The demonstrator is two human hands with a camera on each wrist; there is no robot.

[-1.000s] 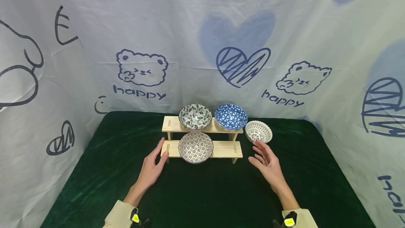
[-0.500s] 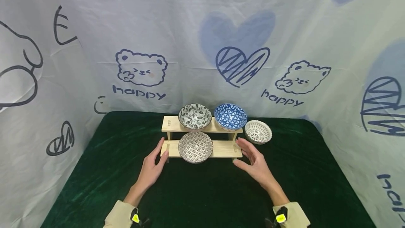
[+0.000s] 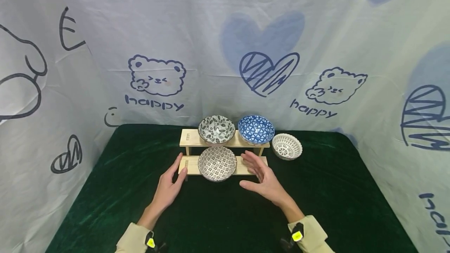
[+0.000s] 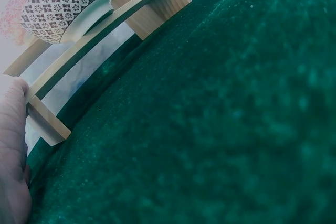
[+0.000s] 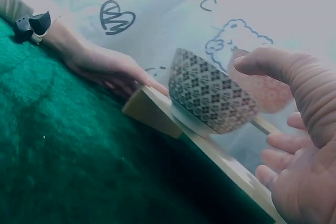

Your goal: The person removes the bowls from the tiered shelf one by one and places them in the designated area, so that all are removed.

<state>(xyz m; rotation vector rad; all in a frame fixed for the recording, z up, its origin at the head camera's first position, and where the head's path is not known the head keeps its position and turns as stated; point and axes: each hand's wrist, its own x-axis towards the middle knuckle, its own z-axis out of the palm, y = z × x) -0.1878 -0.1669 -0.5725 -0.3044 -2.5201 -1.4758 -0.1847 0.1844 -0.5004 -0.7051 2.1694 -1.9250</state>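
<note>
While the right hand [image 3: 264,182] is spread wide, the brown patterned bowl [image 3: 217,164] sits near it toward ten o'clock, on the low wooden step [image 3: 193,165]. The left hand [image 3: 166,186], also spread, touches the step's nine o'clock end.

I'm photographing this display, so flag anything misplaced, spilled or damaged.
Only the white patterned bowl seems out of place: it sits on the green velvet cloth beside the tiered wooden stand, the one bowl not on it. No spill or damage shows.

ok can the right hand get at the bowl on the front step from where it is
Likely yes: the right hand is open, just right of the front bowl, and nothing visible stands between them.
</note>
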